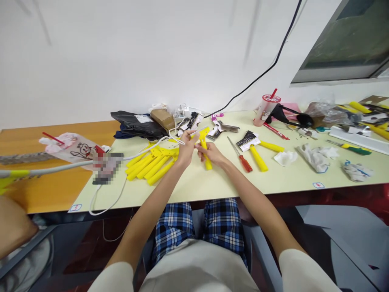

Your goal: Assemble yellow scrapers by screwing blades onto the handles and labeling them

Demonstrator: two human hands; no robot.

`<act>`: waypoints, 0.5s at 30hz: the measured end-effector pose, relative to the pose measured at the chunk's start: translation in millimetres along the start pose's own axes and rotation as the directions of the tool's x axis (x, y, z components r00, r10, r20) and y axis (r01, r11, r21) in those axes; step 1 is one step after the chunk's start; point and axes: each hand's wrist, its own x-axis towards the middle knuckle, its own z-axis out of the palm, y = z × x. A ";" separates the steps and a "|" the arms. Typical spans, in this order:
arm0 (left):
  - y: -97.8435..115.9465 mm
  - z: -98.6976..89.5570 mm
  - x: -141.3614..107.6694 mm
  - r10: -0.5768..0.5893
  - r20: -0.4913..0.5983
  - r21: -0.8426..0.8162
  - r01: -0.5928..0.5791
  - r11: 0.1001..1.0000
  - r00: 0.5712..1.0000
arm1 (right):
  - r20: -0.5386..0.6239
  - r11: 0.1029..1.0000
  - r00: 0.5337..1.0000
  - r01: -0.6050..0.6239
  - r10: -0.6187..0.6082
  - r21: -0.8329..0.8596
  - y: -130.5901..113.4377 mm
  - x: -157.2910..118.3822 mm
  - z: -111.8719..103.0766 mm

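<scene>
Bright, even light washes the white wall (121,52) and pale surface (194,180), shadows staying faint and soft; wide-angle distortion bends the frame's edges, a window (337,40) skewing at upper right, and a pixelated block (107,168) hides something at left

Our pale laminate table (194,182) carries yellow plastic handles (150,166) left of our left hand (187,148) and a red-handled screwdriver (244,162) right of our right hand (212,153).

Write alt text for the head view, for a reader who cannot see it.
A person's right hand grips a yellow plastic handle, the left hand close beside it, over a pale workbench. More yellow handles lie in a heap to the left, a red-handled screwdriver to the right.
</scene>
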 end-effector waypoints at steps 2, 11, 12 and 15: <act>-8.0 19.1 28.7 0.242 0.003 0.164 -0.239 0.957 0.970 | -0.197 0.993 0.979 0.074 -0.055 0.091 -4.4 4.5 -11.3; -47.3 127.8 148.7 -0.089 0.615 0.710 -0.500 0.496 0.784 | -0.782 0.841 0.614 0.476 -0.109 0.257 -21.8 14.8 -56.1; -51.0 132.6 153.2 -0.110 0.619 0.720 -0.506 0.475 0.777 | -0.802 0.833 0.584 0.502 -0.127 0.233 -21.9 15.1 -59.3; -59.0 139.8 157.9 -0.116 0.620 0.731 -0.518 0.445 0.776 | -0.835 0.809 0.507 0.571 -0.213 0.141 -20.1 18.6 -71.2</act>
